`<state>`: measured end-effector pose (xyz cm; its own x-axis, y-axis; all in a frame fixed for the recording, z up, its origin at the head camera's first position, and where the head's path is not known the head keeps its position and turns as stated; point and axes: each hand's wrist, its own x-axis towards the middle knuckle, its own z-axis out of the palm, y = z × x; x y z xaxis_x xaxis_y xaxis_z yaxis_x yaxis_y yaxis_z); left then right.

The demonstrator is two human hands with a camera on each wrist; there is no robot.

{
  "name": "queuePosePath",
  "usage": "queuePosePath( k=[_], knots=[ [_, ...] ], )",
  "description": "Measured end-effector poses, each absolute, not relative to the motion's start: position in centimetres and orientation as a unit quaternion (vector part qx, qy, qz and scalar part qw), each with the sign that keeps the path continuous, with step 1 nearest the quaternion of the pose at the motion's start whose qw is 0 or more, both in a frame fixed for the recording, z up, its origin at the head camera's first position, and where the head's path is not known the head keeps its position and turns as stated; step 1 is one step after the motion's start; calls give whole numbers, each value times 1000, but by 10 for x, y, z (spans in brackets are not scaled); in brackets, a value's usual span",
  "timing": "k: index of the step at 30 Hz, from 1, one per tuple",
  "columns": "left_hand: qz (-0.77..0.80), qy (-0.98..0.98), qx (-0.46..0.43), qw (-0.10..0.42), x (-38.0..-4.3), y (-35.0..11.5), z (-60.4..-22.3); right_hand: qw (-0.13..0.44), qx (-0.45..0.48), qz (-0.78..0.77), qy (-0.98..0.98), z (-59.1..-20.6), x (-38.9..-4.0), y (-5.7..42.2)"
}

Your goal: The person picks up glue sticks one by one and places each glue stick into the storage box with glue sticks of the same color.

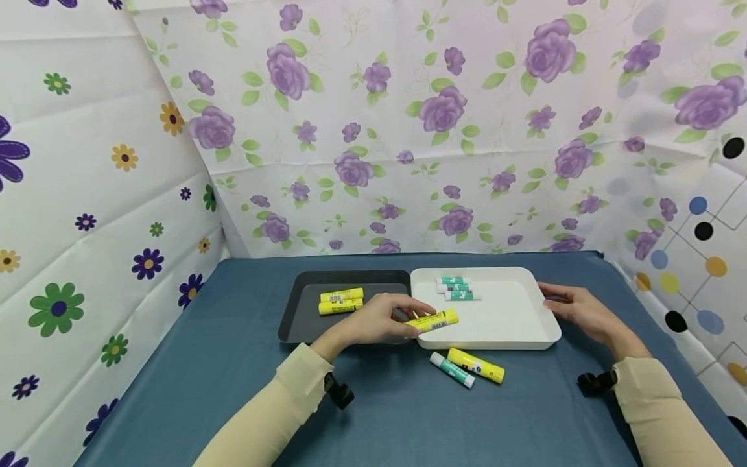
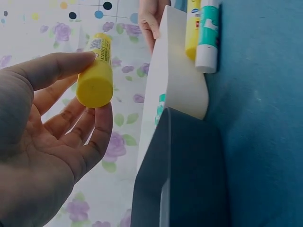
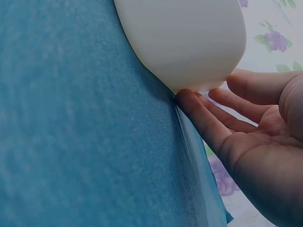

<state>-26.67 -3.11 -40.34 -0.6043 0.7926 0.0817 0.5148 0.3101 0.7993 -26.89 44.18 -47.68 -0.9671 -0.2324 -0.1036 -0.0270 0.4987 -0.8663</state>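
In the head view my left hand [image 1: 382, 318] pinches a yellow glue stick [image 1: 439, 320] between thumb and fingers, over the spot where the two trays meet. The left wrist view shows the end of this glue stick [image 2: 94, 90] facing the camera. My right hand [image 1: 583, 314] holds the right end of the white tray [image 1: 502, 324], its thumb and fingertips against the edge. Three green-and-white glue sticks [image 1: 461, 295] lie in that tray. Two yellow glue sticks [image 1: 341, 306] lie side by side in the dark grey tray [image 1: 309, 327] on the left.
In front of the white tray, a green-and-white glue stick [image 1: 452, 370] and a yellow glue stick [image 1: 476, 366] lie on the blue cloth [image 1: 222, 363]. Flowered sheets [image 1: 362, 130] hang behind and beside the table.
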Motion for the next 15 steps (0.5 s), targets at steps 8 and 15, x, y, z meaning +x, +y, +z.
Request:
queuePosePath(
  k=[8,15],
  knots=[
    [421,788,418,165,-283,-14,-395,103,-73,-496,859,-476,-268,441],
    [391,795,435,163,-295,4,-386,108,-67,-497,858,-477,-269,440]
  ],
)
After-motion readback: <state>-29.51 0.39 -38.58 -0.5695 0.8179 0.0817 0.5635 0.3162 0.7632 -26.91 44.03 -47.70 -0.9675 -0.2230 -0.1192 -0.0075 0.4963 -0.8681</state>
